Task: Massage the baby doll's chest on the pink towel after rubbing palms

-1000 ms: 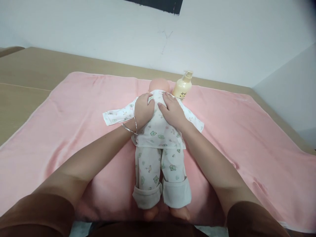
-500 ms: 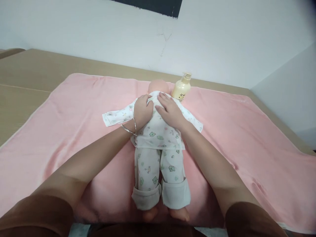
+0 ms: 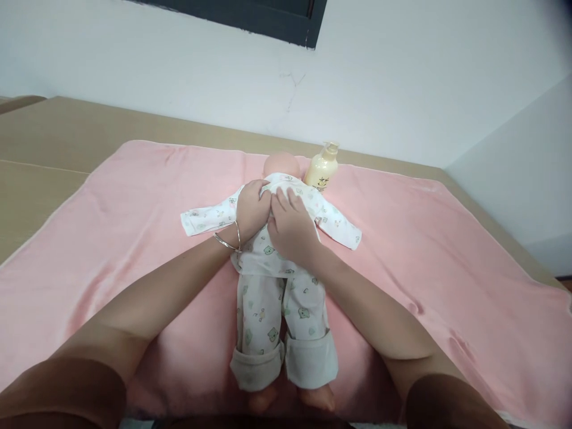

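A baby doll (image 3: pixel 306 304) in white pyjamas with green animal prints lies stretched out, its bald head (image 3: pixel 280 164) at the far end and bare feet towards me. My left hand (image 3: pixel 254 208), with a silver bangle at the wrist, curves round the doll's left-side shoulder as I see it; some of its fingers are hidden. Flat on the doll's upper back rests my right hand (image 3: pixel 292 229), fingers stretched and slightly apart, close beside the left one. Both sleeves of the pyjama top (image 3: pixel 339 226) spread out sideways.
Beneath the doll a pink blanket (image 3: pixel 429 250) covers much of the wooden table (image 3: pixel 84 122). A cream pump bottle (image 3: pixel 322 167) stands just right of the doll's head. Behind the table rises a white wall (image 3: pixel 379 83) with a dark frame (image 3: pixel 268 18) on it.
My right hand has slid down and inward along the doll's back, towards its middle. My left hand keeps its place at the shoulder. The view has tilted slightly up.
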A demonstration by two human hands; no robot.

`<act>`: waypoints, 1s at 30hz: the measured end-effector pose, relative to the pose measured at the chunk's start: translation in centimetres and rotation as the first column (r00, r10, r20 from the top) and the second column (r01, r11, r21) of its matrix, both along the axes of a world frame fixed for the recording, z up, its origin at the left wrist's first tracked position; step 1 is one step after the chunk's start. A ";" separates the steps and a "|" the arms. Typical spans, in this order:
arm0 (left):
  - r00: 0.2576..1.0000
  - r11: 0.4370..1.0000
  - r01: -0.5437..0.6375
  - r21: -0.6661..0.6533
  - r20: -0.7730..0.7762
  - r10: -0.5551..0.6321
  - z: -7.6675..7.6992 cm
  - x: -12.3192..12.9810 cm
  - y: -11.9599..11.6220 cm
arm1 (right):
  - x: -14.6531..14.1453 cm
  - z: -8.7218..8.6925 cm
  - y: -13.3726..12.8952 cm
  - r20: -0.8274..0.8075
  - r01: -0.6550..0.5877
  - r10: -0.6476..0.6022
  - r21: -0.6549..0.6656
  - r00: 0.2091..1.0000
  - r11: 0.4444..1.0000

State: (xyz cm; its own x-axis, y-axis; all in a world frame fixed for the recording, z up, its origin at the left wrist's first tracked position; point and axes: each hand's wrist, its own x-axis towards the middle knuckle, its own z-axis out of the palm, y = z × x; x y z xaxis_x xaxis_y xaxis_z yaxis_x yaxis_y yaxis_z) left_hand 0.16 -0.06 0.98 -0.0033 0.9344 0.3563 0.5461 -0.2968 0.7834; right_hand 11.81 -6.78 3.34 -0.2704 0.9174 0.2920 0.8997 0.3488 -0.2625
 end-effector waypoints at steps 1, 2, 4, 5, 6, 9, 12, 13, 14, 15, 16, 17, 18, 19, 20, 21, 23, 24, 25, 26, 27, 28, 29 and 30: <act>1.000 1.000 0.001 -0.003 0.003 -0.001 0.0 0.0 0.0 | -0.1 0.0 0.0 0.002 -0.049 0.049 -0.003 0.999 0.999; 1.000 1.000 0.000 -0.002 -0.001 0.000 0.0 -0.1 0.0 | 0.0 0.1 0.2 -0.008 -0.084 0.084 -0.022 0.996 0.996; 1.000 1.000 -0.003 0.008 -0.027 0.003 0.0 -0.1 0.0 | 0.9 0.1 1.4 -0.053 -0.103 0.099 -0.073 0.994 0.992; 0.999 1.000 -0.002 0.015 -0.044 0.003 0.1 -0.1 -0.1 | 1.5 0.1 2.2 -0.083 -0.086 0.079 -0.093 0.993 0.992; 0.998 1.000 0.001 0.020 -0.061 0.000 0.1 -0.1 -0.2 | 2.1 0.1 3.0 -0.114 -0.052 0.040 -0.106 0.993 0.993; 0.996 1.000 -0.002 0.017 -0.093 0.003 0.4 0.0 -0.5 | 3.4 -0.2 4.5 -0.171 0.076 -0.095 -0.111 0.981 0.991; 0.994 1.000 -0.027 -0.007 -0.104 0.027 0.5 0.1 -0.6 | 3.7 -0.4 4.6 -0.134 0.124 -0.136 -0.097 0.982 0.988; 0.994 0.999 -0.031 -0.014 -0.107 0.029 0.5 0.1 -0.5 | 3.7 -0.4 4.5 -0.115 0.129 -0.139 -0.092 0.984 0.987; 0.994 0.999 -0.030 -0.019 -0.109 0.028 0.5 0.1 -0.5 | 3.7 -0.3 4.4 -0.096 0.129 -0.137 -0.089 0.986 0.988; 0.994 0.999 -0.026 -0.021 -0.111 0.023 0.5 0.1 -0.4 | 3.6 -0.2 4.3 -0.080 0.123 -0.130 -0.086 0.988 0.989; 0.994 1.000 -0.023 -0.018 -0.111 0.021 0.5 0.1 -0.4 | 3.6 -0.2 4.2 -0.065 0.115 -0.121 -0.082 0.991 0.990; 0.994 1.000 -0.023 -0.013 -0.108 0.022 0.4 0.1 -0.4 | 3.6 -0.1 4.2 -0.052 0.107 -0.111 -0.075 0.992 0.991; 0.994 1.000 -0.023 -0.007 -0.105 0.023 0.3 0.0 -0.4 | 3.6 0.0 4.1 -0.039 0.102 -0.104 -0.064 0.994 0.993; 0.995 1.000 -0.023 -0.002 -0.102 0.022 0.3 0.0 -0.4 | 3.6 0.1 4.1 -0.024 0.101 -0.102 -0.053 0.994 0.994; 0.995 1.000 -0.020 0.001 -0.103 0.020 0.2 0.0 -0.4 | 3.5 0.2 3.9 -0.007 0.105 -0.106 -0.042 0.994 0.994; 0.994 1.000 -0.016 0.003 -0.107 0.017 0.2 0.0 -0.4 | 3.4 0.3 3.8 0.011 0.112 -0.112 -0.032 0.994 0.993; 0.992 1.000 -0.007 0.009 -0.123 0.008 0.1 0.0 -0.3 | 2.9 0.5 3.2 0.047 0.135 -0.134 -0.022 0.990 0.991; 0.990 1.000 -0.002 0.013 -0.138 0.004 0.1 -0.1 -0.2 | 2.7 0.6 2.8 0.062 0.149 -0.148 -0.022 0.987 0.989; 0.987 1.000 0.005 0.019 -0.158 -0.002 0.1 -0.1 -0.1 | 2.3 0.7 2.4 0.074 0.160 -0.157 -0.027 0.985 0.987; 0.982 1.000 0.015 0.023 -0.187 -0.010 0.2 -0.2 0.0 | 2.1 0.9 2.0 0.083 0.165 -0.162 -0.036 0.983 0.986; 0.974 0.999 0.029 0.025 -0.225 -0.022 0.4 -0.2 0.1 | 1.8 1.1 1.6 0.088 0.167 -0.163 -0.049 0.983 0.985; 0.961 0.999 0.045 0.023 -0.273 -0.037 0.6 -0.2 0.2 | 1.7 1.3 1.2 0.092 0.165 -0.158 -0.065 0.983 0.984; 0.943 0.998 0.060 0.017 -0.330 -0.051 0.9 -0.3 0.1 | 1.6 1.5 1.0 0.092 0.161 -0.153 -0.083 0.984 0.983; 0.917 0.997 0.074 0.009 -0.393 -0.065 1.3 -0.3 0.0 | 1.7 1.8 0.9 0.089 0.158 -0.150 -0.101 0.985 0.982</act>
